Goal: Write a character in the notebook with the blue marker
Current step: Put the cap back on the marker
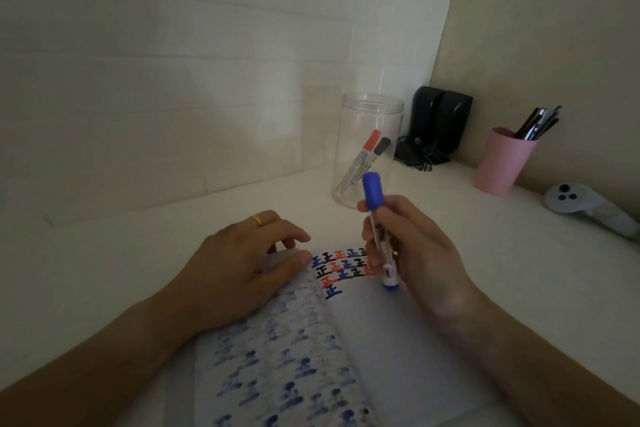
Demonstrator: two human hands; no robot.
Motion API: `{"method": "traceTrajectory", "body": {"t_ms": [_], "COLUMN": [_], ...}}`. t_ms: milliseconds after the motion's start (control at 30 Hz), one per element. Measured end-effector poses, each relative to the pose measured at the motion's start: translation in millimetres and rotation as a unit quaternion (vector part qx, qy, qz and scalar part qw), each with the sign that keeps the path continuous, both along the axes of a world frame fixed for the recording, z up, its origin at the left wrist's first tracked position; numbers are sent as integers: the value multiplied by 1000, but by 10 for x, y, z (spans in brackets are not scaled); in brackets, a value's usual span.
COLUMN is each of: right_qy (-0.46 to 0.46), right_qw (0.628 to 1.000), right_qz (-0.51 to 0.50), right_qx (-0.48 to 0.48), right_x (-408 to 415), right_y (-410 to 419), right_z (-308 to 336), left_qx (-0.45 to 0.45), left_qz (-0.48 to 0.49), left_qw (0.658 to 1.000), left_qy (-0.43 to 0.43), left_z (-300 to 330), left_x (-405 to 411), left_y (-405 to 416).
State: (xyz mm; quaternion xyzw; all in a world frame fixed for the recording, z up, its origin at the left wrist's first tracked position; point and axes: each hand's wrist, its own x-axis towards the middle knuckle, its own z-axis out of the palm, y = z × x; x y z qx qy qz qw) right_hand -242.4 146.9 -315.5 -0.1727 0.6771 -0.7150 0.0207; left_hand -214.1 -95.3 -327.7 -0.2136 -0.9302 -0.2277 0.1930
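— So, what stood in the containers at the back of the desk?

— A clear jar (367,149) with no lid held two markers leaning together, a red-capped marker (362,156) and a black-capped marker (375,154). Further right, a pink cup (502,163) held a bunch of dark pens (538,123). Black speakers (438,123) stood in the corner between the two, and a white controller (588,206) lay near the right edge.

— And the blue marker?

— The blue marker (379,229) was in the right hand (415,253), pinched between thumb and fingers around the barrel. Its blue cap was on and pointed up, toward the jar; the butt end hung just above the right page.

— Where was the notebook?

— The notebook (398,340) lay open on the white desk (104,253), directly under both hands. The left hand (239,263), with a gold ring (257,219) on one finger, pressed flat on the upper left page, fingers loosely curled near the spine. Rows of characters (343,267) in blue, red and black sat at the top of the right page, between the two hands. The lowest one was blue and stood alone.
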Motion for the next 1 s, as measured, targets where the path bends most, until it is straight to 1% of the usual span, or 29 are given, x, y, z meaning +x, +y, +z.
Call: {"method": "traceTrajectory", "body": {"t_ms": [67,167,267,400,433,500,567,667,700,800,900,1000], "right_qy": [46,77,123,209,225,248,258,270,268,260,223,215], "right_qw": [993,980,970,933,921,901,891,879,875,867,869,858], "right_qz": [-25,-44,-136,-280,-308,-346,-364,-388,-396,-388,-324,-316], "right_qx": [107,176,162,85,75,85,85,59,71,173,300,344], "right_x": [0,35,22,-269,-389,-610,-745,-854,-893,-1086,-1275,-1327], "right_y": [-1,-8,25,60,49,-19,-102,-182,-192,-218,-209,-184], "right_z": [-13,7,194,814,963,1190,1338,1520,1555,1462,1257,1244], "left_qx": [-32,-71,-68,-53,-52,-56,-59,-64,-66,-67,-68,-69], "left_qz": [2,-1,-5,-16,-15,-11,-8,-7,-7,-8,-7,-8], "left_qw": [999,997,998,998,999,998,998,998,998,998,998,998], "left_qy": [0,0,0,3,2,-1,2,4,3,0,2,-2], "left_z": [-5,-6,-7,14,17,17,15,23,26,21,14,25], "left_x": [12,-6,0,-1,-2,-7,-5,3,2,-4,-3,-11], "left_y": [10,-8,-67,-107,-112,-113,-111,-111,-110,-110,-100,-97]}}
